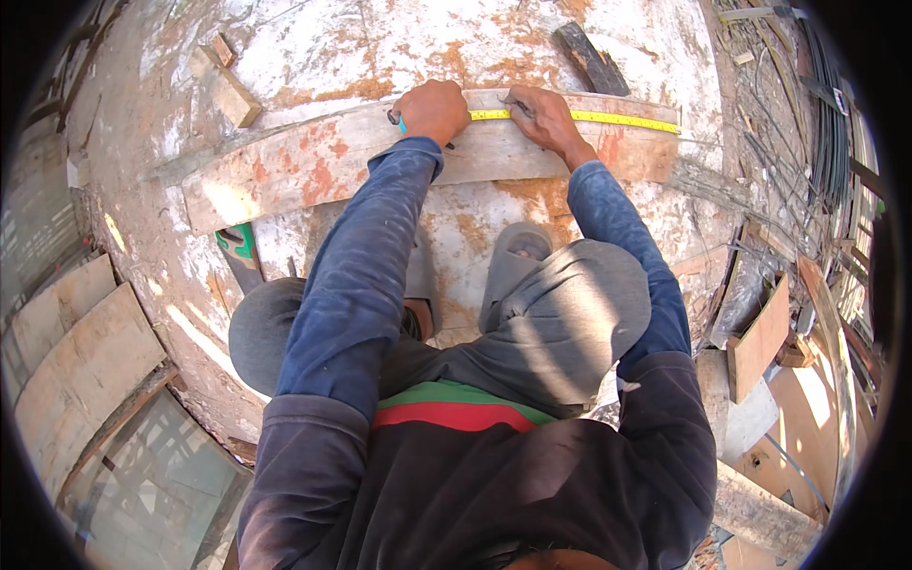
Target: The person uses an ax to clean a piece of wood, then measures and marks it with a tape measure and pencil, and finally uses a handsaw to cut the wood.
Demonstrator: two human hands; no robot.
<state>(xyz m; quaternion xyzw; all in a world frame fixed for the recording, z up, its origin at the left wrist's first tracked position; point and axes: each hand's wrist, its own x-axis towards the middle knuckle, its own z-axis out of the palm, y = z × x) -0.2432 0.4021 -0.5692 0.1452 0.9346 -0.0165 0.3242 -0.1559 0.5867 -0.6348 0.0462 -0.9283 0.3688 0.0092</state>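
Note:
A long wooden plank (pixel 313 171), weathered and stained with reddish patches, lies crosswise in front of my feet. A yellow tape measure (pixel 627 120) is stretched along its upper part to the right end. My left hand (pixel 432 111) is closed around the tape's case, which is mostly hidden; a bit of light blue and dark edges show beside the fingers. Farther right, my right hand (pixel 546 122) rests on the plank over the tape, fingers bent together. Something small and dark shows at its fingertips, too small to name.
A green-handled handsaw (pixel 239 249) lies by the plank's left part. Beyond the plank are a wood block (pixel 226 87) and a dark wood offcut (pixel 591 59). Black rods or cables (pixel 826 114) and scrap boards (pixel 760 337) crowd the right; panels (pixel 90 366) stand at left.

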